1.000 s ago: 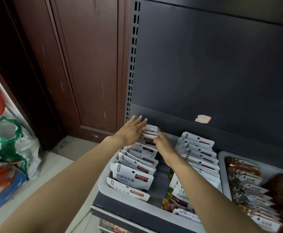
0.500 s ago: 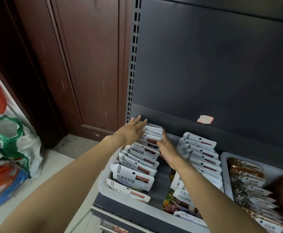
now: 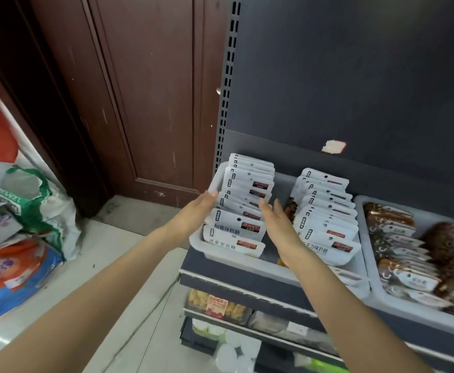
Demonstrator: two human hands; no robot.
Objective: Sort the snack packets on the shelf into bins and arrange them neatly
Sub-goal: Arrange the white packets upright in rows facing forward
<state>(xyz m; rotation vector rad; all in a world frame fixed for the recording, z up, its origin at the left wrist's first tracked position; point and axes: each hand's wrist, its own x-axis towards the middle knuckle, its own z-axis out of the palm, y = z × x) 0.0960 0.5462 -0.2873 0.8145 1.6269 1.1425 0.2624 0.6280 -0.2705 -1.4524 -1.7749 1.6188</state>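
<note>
Both hands have slid back, left hand (image 3: 196, 211) and right hand (image 3: 277, 224) flat, unclenched, flanking the packets (image 3: 243, 200): light, floppy, slick, best squeezed by the edges

Centre of frame: a bin (image 3: 287, 273) on the shelf (image 3: 247, 267) holds two packet rows (image 3: 243, 200), side by side. A second bin (image 3: 398, 305) stands right of it. Bags (image 3: 32, 211) lie lower left, on the floor.
</note>
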